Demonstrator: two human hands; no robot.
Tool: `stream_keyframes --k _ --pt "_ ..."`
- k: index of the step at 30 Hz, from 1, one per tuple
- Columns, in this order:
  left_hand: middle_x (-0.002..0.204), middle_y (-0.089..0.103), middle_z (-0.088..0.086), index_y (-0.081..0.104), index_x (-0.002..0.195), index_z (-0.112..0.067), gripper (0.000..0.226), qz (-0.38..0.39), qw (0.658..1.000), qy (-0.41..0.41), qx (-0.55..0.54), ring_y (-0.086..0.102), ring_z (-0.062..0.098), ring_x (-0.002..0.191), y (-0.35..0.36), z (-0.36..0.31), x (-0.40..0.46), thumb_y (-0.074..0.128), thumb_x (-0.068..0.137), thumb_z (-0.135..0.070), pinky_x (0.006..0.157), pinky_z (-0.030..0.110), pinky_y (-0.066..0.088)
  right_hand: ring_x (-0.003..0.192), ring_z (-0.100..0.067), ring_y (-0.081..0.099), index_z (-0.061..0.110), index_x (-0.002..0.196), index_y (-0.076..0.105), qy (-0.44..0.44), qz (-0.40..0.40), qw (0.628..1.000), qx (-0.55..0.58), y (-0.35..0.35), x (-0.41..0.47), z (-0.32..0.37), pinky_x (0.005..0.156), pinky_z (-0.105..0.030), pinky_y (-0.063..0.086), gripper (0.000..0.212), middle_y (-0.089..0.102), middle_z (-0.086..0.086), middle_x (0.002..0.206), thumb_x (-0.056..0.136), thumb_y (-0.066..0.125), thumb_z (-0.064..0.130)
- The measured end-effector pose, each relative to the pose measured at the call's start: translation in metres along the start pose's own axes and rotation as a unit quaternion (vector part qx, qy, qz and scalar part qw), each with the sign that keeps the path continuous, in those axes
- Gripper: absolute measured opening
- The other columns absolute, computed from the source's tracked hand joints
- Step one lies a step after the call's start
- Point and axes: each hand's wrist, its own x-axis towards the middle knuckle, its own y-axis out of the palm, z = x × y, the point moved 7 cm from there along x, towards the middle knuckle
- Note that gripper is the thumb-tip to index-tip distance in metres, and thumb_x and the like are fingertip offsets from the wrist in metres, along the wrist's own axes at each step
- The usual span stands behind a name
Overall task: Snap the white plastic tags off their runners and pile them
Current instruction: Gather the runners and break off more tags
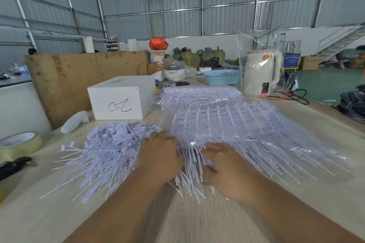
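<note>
On the pale wooden table, a loose tag pile lies beneath corrugated metal walls.

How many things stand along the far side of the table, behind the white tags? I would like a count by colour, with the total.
White: 2, the box and the kettle
Blue: 1, the basket
Orange: 1, the bag
Total: 4

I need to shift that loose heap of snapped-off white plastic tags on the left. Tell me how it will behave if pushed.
The loose heap of white plastic tags would probably slide as a tangle, since the thin tails cross and interlock. Strays will likely scatter: several tails already stick out at its edges. It looks light, being thin plastic, so the pale wooden table should offer little drag.
</note>
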Motion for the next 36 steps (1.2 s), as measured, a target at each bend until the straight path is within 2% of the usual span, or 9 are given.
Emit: stream_keyframes --k 5,8,11,14,18,24,27,31,36 --pt "0.105 0.063 -0.001 0.057 0.097 -0.020 0.026 0.018 0.999 -0.044 0.004 0.049 0.024 0.106 0.003 0.010 -0.001 0.033 0.095 -0.031 0.096 0.042 0.034 0.111 -0.017 0.044 0.019 0.086 0.049 0.024 0.016 1.000 0.011 0.004 0.001 -0.003 0.094 -0.029 0.038 0.015 0.045 0.009 0.097 0.093 0.049 0.033" --pt "0.109 0.066 -0.003 0.061 0.110 -0.024 0.027 0.014 0.999 -0.045 0.000 0.049 0.022 0.110 0.001 0.009 0.001 0.046 0.089 -0.022 0.098 0.041 0.030 0.134 -0.018 0.034 0.014 0.104 0.059 0.043 0.047 0.997 0.031 0.010 0.002 -0.007 0.112 -0.032 0.028 0.035 0.051 0.001 0.126 0.097 0.044 0.045" --pt "0.108 0.068 -0.006 0.063 0.115 -0.029 0.033 -0.013 0.998 -0.044 -0.035 0.052 0.020 0.110 -0.007 0.007 0.001 0.051 0.085 -0.020 0.096 0.039 0.029 0.148 -0.010 0.009 0.011 0.125 0.056 0.043 0.071 0.996 0.043 0.016 0.001 -0.007 0.118 -0.026 0.004 0.057 0.029 -0.004 0.158 0.099 0.033 0.057" --pt "0.089 0.068 -0.013 0.066 0.096 -0.030 0.025 -0.064 0.978 -0.056 -0.192 0.060 0.016 0.095 -0.022 0.006 -0.002 0.050 0.078 -0.033 0.095 0.036 0.035 0.150 -0.013 0.001 0.016 0.147 0.037 0.047 0.074 0.996 0.027 0.019 0.001 -0.011 0.122 -0.037 0.007 0.069 0.010 -0.002 0.163 0.097 0.026 0.062" --pt "0.067 0.063 -0.014 0.061 0.074 -0.028 0.020 -0.057 0.941 -0.053 -0.330 0.062 0.012 0.071 -0.026 0.004 -0.004 0.047 0.067 -0.039 0.078 0.035 0.049 0.148 -0.014 0.012 0.021 0.148 0.034 0.035 0.054 0.997 0.032 0.016 0.004 -0.012 0.120 -0.038 0.015 0.063 0.020 0.001 0.161 0.098 0.026 0.058" --pt "0.056 0.057 -0.010 0.057 0.066 -0.026 0.010 -0.021 0.913 -0.025 -0.406 0.047 0.003 0.046 -0.025 0.003 -0.005 0.055 0.075 -0.030 0.053 0.026 0.037 0.113 -0.024 0.047 0.008 0.091 0.054 0.051 0.008 0.985 0.163 0.005 0.006 -0.013 0.100 -0.044 0.040 0.020 0.054 0.000 0.106 0.098 0.040 0.021" --pt "0.053 0.049 -0.011 0.052 0.065 -0.024 0.014 0.001 0.897 -0.007 -0.441 0.046 0.015 0.049 -0.025 0.002 -0.007 0.052 0.079 -0.023 0.056 0.027 0.035 0.118 -0.023 0.051 -0.009 0.104 0.060 0.036 -0.028 0.975 0.218 -0.004 0.007 -0.016 0.107 -0.043 0.037 0.027 0.060 -0.014 0.113 0.096 0.036 0.002" --pt "0.055 0.043 -0.010 0.049 0.064 -0.020 0.022 0.042 0.883 0.045 -0.466 0.042 0.016 0.056 -0.025 -0.009 -0.010 0.055 0.085 -0.015 0.063 0.035 0.040 0.120 -0.021 0.046 0.020 0.141 0.046 0.002 -0.020 0.996 0.092 -0.004 0.005 -0.015 0.104 -0.037 0.038 0.051 0.049 0.003 0.133 0.091 0.049 0.008" --pt "0.057 0.053 -0.007 0.056 0.070 -0.027 0.012 0.043 0.883 0.093 -0.458 0.053 0.023 0.059 -0.033 -0.026 -0.014 0.048 0.078 -0.033 0.060 0.030 0.037 0.106 -0.020 0.055 0.025 0.125 0.060 -0.025 -0.051 0.998 0.012 -0.013 0.006 -0.012 0.092 -0.033 0.043 0.037 0.058 0.005 0.115 0.087 0.059 0.027"
